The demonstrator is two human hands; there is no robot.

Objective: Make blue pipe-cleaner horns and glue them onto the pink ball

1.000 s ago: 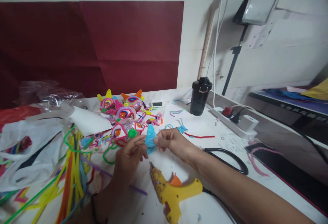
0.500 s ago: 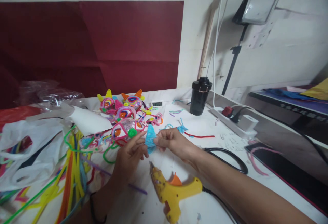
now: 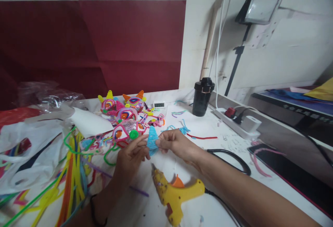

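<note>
Between my two hands a small blue cone-like piece, seemingly wound from pipe cleaner, is held upright above the table. My right hand pinches its right edge between thumb and fingers. Curled fingers of my left hand grip its left side. Just below lies a yellow hot glue gun, its nozzle pointing up toward the hands. Behind them sit several colourful decorated pieces with eye shapes. Blue pipe cleaner scraps and a red strip lie beyond my right hand.
Bundled pipe cleaners and a white plastic bag cover the left side. A black cup and a small digital clock stand at the back. On the right are a power strip, a black handle loop and a phone-like slab.
Almost nothing differs. The camera view has shifted very slightly, while both hands keep the blue piece in the same place.
</note>
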